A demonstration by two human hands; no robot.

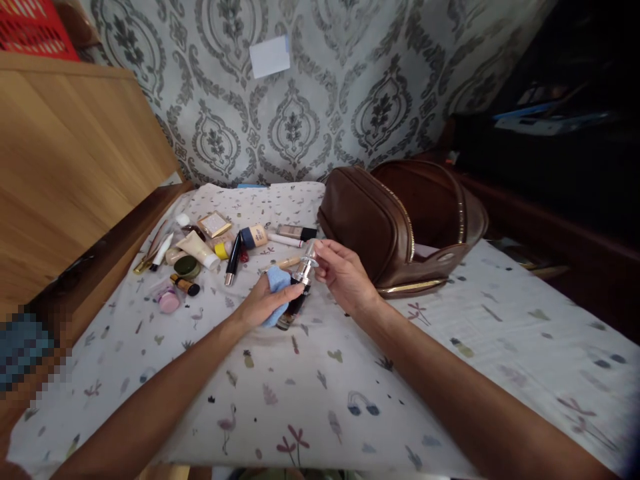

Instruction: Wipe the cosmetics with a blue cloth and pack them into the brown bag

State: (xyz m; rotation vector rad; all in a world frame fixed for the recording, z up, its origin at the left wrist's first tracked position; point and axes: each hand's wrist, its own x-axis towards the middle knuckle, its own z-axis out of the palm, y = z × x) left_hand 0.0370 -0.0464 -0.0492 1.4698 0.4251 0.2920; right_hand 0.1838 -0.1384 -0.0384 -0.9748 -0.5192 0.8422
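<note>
My left hand [265, 301] is closed around a blue cloth [278, 283] and a dark glass pump bottle [295, 303], holding both over the patterned white sheet [320, 373]. The bottle leans, its silver pump top [305, 267] pointing up and right. My right hand [345, 273] pinches a clear cap [313, 248] at the pump top with its fingertips. Both hands meet near the middle of the sheet, just left of a brown leather bag [395, 223].
The brown bag lies unzipped at the back right. A scatter of cosmetics [210, 250], with tubes, compacts, pencils and small jars, lies at the back left. A wooden headboard [65, 173] rises at the left. Dark furniture [560, 173] stands at the right.
</note>
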